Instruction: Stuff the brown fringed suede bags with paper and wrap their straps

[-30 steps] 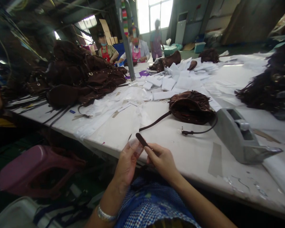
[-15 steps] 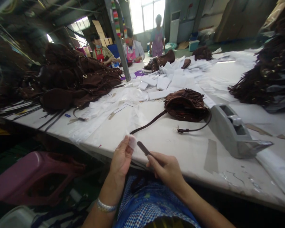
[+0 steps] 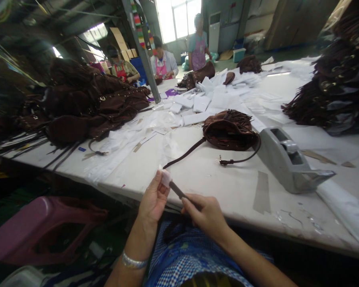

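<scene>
Near the table's front edge, my left hand point(image 3: 154, 197) pinches a small white wrapping piece point(image 3: 166, 177) between thumb and fingers. From the right, my right hand point(image 3: 204, 213) grips a dark brown strap point(image 3: 177, 190), whose rounded tip meets the white piece. Behind my hands a brown fringed bag point(image 3: 229, 131) lies on the table with its opening toward me. One brown strap point(image 3: 185, 154) runs from the bag down to my left fingertips. Its other strap, with a metal buckle point(image 3: 223, 162), curves on the table at right.
A grey tape dispenser point(image 3: 291, 159) stands on the white table point(image 3: 221, 179) at right. Piles of brown bags point(image 3: 107, 99) flank both sides. White packets point(image 3: 202, 102) lie behind. A pink stool point(image 3: 44, 227) is at lower left. Three people point(image 3: 198, 48) are beyond the table.
The brown strap in my right hand has moved left until its tip meets the white piece. The view has shifted slightly, and the standing person now has an arm lowered toward the table.
</scene>
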A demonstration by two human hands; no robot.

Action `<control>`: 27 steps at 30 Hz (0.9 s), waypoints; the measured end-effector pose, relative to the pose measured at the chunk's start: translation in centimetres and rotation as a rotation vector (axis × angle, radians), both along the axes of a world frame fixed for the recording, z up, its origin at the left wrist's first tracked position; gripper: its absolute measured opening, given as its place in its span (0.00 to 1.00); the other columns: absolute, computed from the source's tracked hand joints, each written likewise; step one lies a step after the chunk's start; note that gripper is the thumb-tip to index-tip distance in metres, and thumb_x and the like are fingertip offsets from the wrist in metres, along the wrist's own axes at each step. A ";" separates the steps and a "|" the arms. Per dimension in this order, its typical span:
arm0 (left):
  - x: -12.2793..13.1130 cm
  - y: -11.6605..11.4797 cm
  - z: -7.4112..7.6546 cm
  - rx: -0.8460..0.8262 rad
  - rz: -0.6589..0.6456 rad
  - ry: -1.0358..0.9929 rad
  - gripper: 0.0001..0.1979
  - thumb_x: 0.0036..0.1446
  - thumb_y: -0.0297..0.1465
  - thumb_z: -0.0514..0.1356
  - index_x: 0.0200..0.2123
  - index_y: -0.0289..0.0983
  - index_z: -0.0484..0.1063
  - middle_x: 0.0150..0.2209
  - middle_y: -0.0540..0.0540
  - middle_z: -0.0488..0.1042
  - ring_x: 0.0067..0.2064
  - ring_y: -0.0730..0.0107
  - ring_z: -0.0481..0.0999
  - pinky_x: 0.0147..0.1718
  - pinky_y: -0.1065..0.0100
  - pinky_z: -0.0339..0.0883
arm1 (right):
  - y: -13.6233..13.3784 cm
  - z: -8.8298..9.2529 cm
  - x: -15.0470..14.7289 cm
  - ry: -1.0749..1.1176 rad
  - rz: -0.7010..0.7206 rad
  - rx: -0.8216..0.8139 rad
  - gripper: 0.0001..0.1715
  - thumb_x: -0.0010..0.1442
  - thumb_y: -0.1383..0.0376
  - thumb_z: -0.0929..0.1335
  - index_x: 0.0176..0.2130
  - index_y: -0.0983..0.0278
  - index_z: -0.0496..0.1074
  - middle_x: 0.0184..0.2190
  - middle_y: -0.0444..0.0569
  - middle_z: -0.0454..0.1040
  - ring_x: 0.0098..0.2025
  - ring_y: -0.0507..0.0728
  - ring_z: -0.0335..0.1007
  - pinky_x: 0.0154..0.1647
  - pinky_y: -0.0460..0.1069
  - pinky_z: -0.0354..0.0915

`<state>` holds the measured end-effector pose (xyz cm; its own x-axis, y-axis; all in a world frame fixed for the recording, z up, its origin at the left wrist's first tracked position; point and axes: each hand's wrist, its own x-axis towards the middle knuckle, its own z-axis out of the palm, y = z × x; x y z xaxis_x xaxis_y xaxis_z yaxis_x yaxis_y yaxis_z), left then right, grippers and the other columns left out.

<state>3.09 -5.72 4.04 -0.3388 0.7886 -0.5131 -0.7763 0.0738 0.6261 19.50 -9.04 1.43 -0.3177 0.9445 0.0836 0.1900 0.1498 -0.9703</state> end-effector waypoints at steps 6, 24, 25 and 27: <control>0.6 -0.8 -0.6 0.110 -0.099 0.146 0.04 0.54 0.24 0.68 0.35 0.32 0.77 0.35 0.44 0.81 0.36 0.72 0.81 0.39 0.74 0.76 | 0.6 0.6 -0.4 0.004 0.035 -0.018 0.17 0.66 0.59 0.64 0.29 0.62 0.75 0.24 0.43 0.76 0.16 0.49 0.66 0.21 0.44 0.61; -2.3 -2.5 0.6 0.271 -0.160 0.371 0.15 0.47 0.31 0.72 0.40 0.33 0.80 0.40 0.44 0.81 0.41 0.69 0.79 0.45 0.71 0.72 | 2.5 2.5 -1.4 0.037 0.259 -0.117 0.21 0.60 0.61 0.69 0.53 0.60 0.65 0.22 0.38 0.74 0.22 0.50 0.67 0.27 0.44 0.61; -2.0 -2.8 0.7 0.274 -0.202 0.379 0.15 0.48 0.32 0.72 0.40 0.33 0.80 0.40 0.44 0.81 0.40 0.69 0.79 0.44 0.72 0.72 | 3.1 3.2 -1.7 0.029 0.248 -0.089 0.24 0.59 0.62 0.69 0.54 0.59 0.63 0.22 0.37 0.74 0.22 0.50 0.66 0.26 0.43 0.61; -1.6 -3.3 1.0 0.296 -0.277 0.397 0.16 0.49 0.33 0.71 0.41 0.33 0.80 0.37 0.43 0.81 0.38 0.70 0.79 0.41 0.72 0.71 | 4.2 4.7 -2.5 0.018 0.248 -0.042 0.28 0.58 0.62 0.70 0.56 0.58 0.61 0.23 0.37 0.75 0.22 0.50 0.67 0.26 0.44 0.62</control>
